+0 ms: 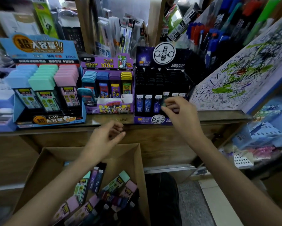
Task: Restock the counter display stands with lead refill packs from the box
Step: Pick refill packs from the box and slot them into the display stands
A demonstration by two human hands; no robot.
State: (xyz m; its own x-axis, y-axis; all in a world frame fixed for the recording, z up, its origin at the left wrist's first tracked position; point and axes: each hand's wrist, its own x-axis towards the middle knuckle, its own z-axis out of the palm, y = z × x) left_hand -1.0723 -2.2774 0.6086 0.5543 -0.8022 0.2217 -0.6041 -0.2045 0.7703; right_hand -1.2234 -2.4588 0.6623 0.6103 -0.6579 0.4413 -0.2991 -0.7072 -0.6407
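Note:
Three display stands sit on the wooden counter point(104, 123): a blue stand point(44, 88) with pastel packs, a purple stand point(107, 88) with coloured packs, and a dark stand point(159, 88) of black packs. My right hand point(179, 111) is at the dark stand's front row and pinches a dark lead refill pack point(164, 99) that stands in a slot. My left hand point(107, 136) hovers below the counter edge, fingers loosely curled, holding nothing. A cardboard box point(137, 160) below holds several loose refill packs point(96, 193).
A scribbled test pad point(238, 75) leans at the right of the dark stand. Pens and hanging packs fill the racks point(218, 30) behind. A teal pack point(86, 95) leans at the purple stand's left front. Shelves of stock point(259, 136) lie to the right.

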